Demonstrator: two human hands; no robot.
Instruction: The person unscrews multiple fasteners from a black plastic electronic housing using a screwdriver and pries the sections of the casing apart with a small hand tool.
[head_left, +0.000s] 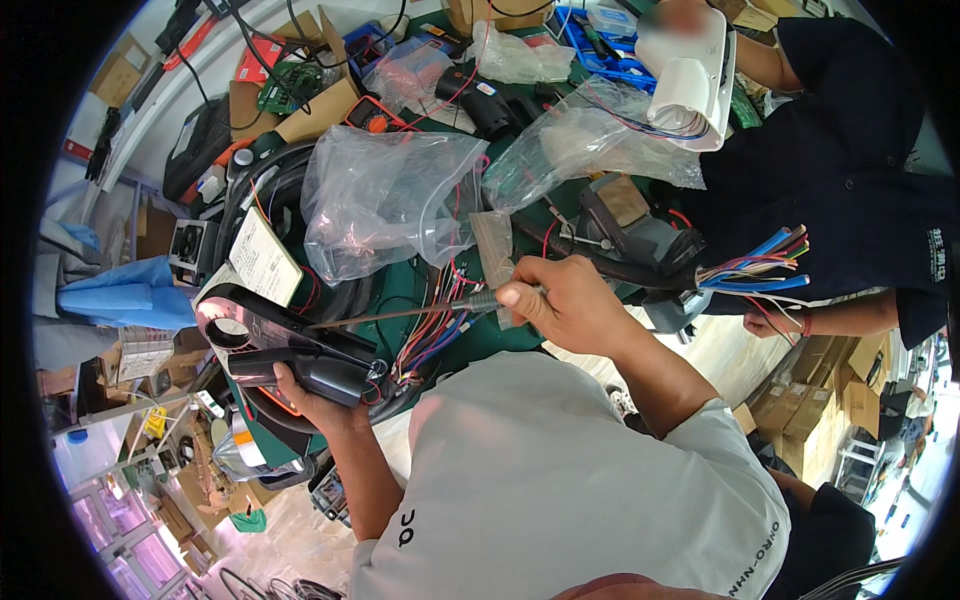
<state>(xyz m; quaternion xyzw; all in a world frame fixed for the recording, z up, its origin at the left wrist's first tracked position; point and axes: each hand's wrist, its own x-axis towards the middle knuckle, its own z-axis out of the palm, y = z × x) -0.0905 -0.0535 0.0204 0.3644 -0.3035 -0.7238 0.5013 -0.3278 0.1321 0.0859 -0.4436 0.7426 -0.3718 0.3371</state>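
Gripping the casing (285, 328), left hand (310, 402) is supporting it; right of casing, right hand (565, 302) is clenching the screwdriver (482, 300); tip slippage could scratch casing.

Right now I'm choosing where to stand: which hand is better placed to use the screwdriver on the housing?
Right hand, probably: it grips the screwdriver, pointed toward the housing, which the left hand holds.
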